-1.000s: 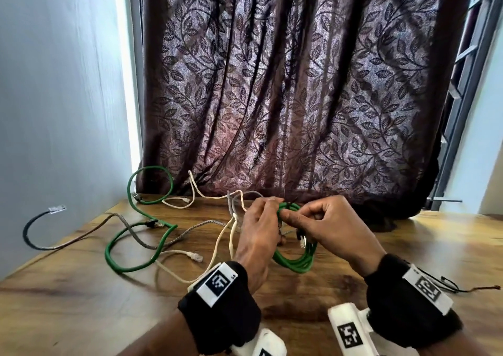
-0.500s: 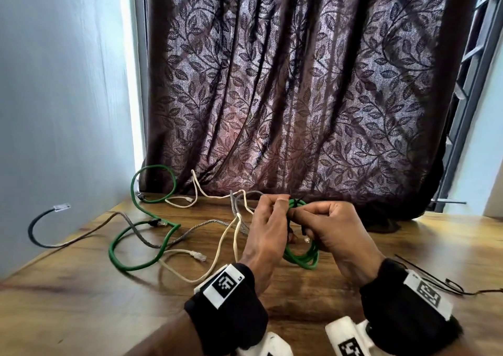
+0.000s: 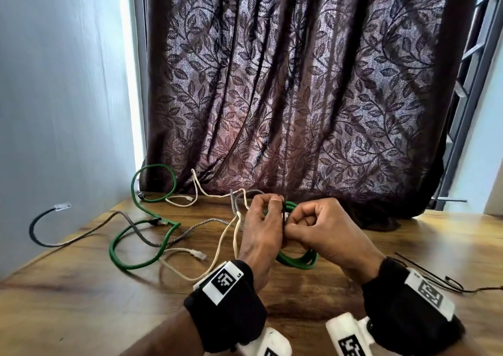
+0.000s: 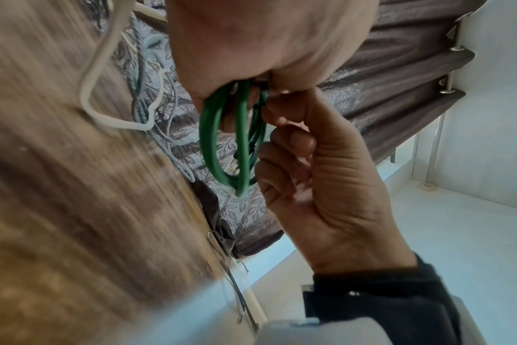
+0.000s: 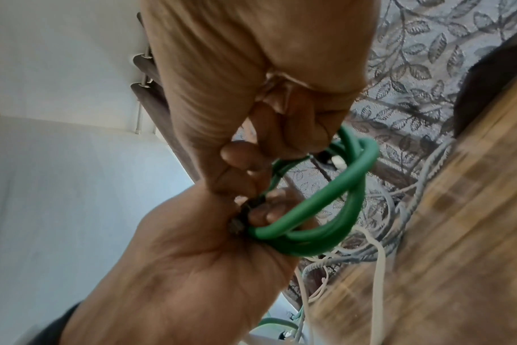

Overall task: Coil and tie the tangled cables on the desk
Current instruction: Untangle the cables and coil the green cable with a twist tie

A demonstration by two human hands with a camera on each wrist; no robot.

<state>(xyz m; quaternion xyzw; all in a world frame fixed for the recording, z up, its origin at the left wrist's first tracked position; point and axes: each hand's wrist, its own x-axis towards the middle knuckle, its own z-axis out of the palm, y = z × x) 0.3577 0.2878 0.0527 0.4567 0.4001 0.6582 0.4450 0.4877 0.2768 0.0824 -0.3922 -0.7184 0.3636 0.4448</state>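
Note:
A green cable coil of several loops is held upright just above the wooden desk, between both hands. My left hand grips the coil's near-left side, fingers curled round the loops. My right hand pinches the coil's top, knuckles against the left hand. In the left wrist view the green cable coil hangs out of the left hand, with the right hand beside it. The right wrist view shows a small dark tie on the green cable coil, under the left hand's fingers.
On the desk's left lie a second green cable, white cables and a grey cable with a black end, all tangled. Thin black ties lie at the right. A dark curtain hangs behind.
The right hand has closed in on the left and curled its fingers at the coil's top. The coil sits tighter between both hands.

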